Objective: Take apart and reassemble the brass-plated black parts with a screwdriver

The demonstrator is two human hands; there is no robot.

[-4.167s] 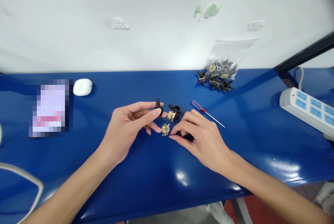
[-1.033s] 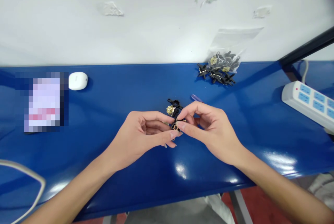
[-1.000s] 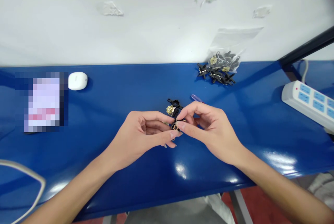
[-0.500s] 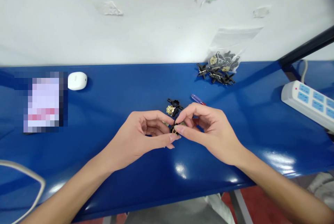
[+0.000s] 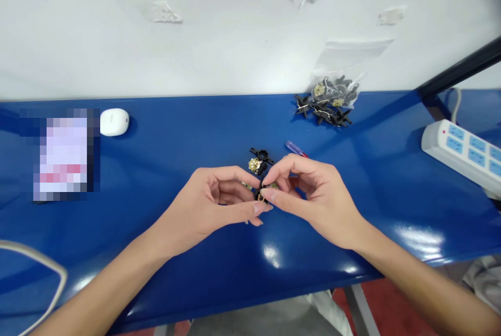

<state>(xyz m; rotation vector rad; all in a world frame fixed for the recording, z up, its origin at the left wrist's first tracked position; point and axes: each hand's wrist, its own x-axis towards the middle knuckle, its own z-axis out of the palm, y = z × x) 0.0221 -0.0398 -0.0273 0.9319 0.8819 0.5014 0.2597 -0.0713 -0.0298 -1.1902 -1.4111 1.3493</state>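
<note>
My left hand point(image 5: 213, 205) and my right hand point(image 5: 309, 195) meet over the blue table point(image 5: 195, 138), fingertips pinched together on a small black and brass part point(image 5: 261, 195). Most of that part is hidden by the fingers. Just behind the hands lies another black part with a brass disc point(image 5: 258, 161). The purple handle of a small screwdriver point(image 5: 294, 147) shows beyond my right hand; its shaft is hidden.
A clear bag with several black and brass parts point(image 5: 331, 101) leans at the wall, back right. A white power strip point(image 5: 462, 156) lies far right, a white oval object point(image 5: 114, 121) and a blurred card point(image 5: 62, 156) at left. A white cable point(image 5: 35, 263) curves at lower left.
Earlier my hands were apart, the left holding a black piece and the right touching parts on the table. Now both pinch one small part together; in the last second they barely move.
</note>
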